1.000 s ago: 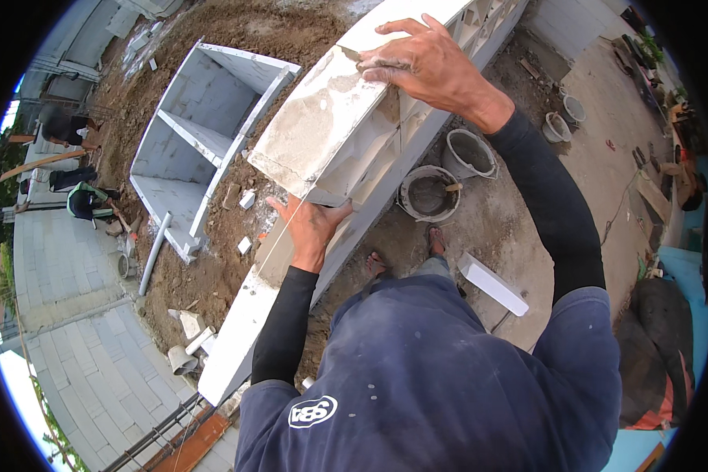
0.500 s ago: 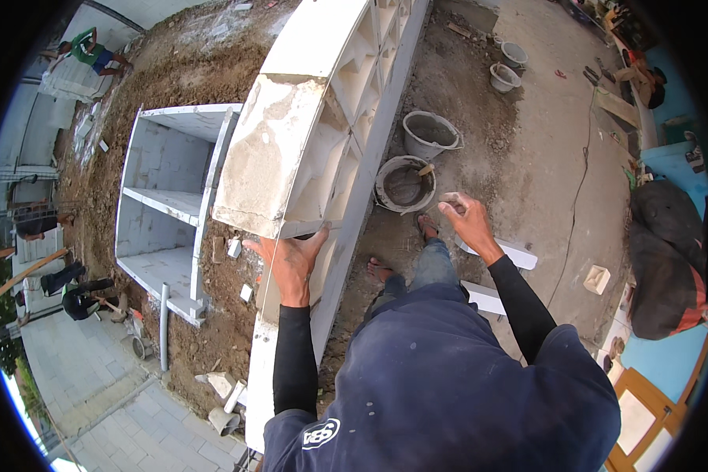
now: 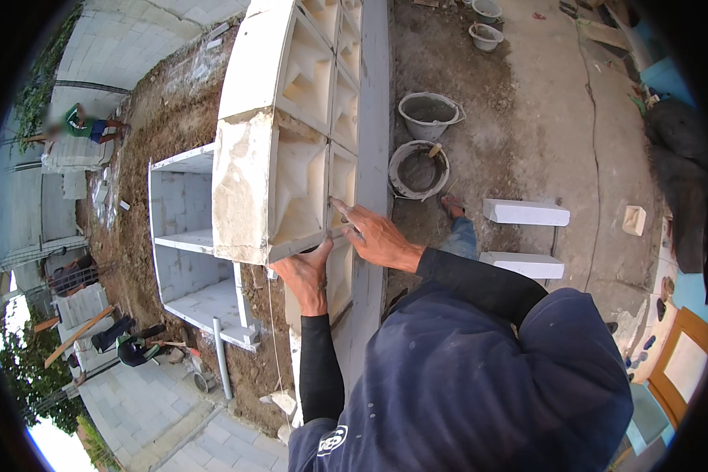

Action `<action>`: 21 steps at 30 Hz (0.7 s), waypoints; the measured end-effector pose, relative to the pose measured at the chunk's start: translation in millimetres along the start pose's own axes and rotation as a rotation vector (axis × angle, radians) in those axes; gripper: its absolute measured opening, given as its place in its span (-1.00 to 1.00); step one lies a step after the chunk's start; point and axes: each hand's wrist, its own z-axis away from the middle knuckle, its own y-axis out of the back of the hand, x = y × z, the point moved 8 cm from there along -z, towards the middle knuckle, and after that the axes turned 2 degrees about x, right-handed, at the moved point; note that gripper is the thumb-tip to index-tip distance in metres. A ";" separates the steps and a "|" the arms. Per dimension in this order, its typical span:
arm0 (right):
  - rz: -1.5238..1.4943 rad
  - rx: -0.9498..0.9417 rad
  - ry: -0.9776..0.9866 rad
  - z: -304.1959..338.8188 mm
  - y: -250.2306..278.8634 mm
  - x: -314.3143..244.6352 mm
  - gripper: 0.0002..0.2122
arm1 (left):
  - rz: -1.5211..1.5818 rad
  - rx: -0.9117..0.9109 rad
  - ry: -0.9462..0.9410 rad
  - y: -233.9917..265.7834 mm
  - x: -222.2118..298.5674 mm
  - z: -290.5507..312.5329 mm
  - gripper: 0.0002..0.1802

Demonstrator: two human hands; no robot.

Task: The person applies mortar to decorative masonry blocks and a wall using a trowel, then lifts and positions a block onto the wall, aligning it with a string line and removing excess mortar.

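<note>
At the near end of a raised row of cream ventilation blocks with star-shaped hollows, my left hand [image 3: 303,277] lies against the lower edge of the end block [image 3: 300,185]. Its thumb is spread away from the fingers, and some fingertips are hidden at the block's edge. My right hand [image 3: 381,238] reaches across to the same block's right-hand corner. Its fingers are extended and apart, the tips at the patterned face. A thin string [image 3: 274,330] hangs down beside my left hand. Rough mortar stains the end block's pale outer side.
Two mortar buckets, one grey [image 3: 429,130] and one with a wooden-handled tool [image 3: 419,179], stand right of the wall. White blocks [image 3: 527,212] lie beside my leg. A grey block-built box [image 3: 182,250] stands in soil at left. Several people are farther left; a cable [image 3: 592,157] crosses the ground.
My right hand has come left from open air to the end block's corner. My left hand stays at the block's lower edge. The view has shifted.
</note>
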 end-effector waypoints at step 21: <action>0.302 0.185 0.320 -50.2 35.6 -14.1 -0.38 | -0.039 0.090 -0.010 -22.1 -35.3 8.8 -0.15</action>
